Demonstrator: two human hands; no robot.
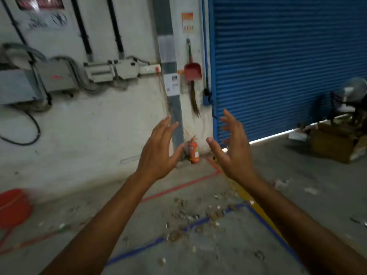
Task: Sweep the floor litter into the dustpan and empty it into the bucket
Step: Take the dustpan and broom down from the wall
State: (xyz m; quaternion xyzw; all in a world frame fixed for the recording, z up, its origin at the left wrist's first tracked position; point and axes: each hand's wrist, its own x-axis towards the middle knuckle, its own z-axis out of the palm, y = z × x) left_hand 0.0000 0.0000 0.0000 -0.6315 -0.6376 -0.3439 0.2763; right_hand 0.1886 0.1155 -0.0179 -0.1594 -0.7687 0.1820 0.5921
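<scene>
My left hand and right hand raised, fingers spread, holding nothing; dustpan and broom hang on wall; litter on floor; bucket far left.

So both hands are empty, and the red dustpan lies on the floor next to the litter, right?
No. The head view shows the red dustpan hanging on the wall, not on the floor. The left hand and right hand are empty.
</scene>
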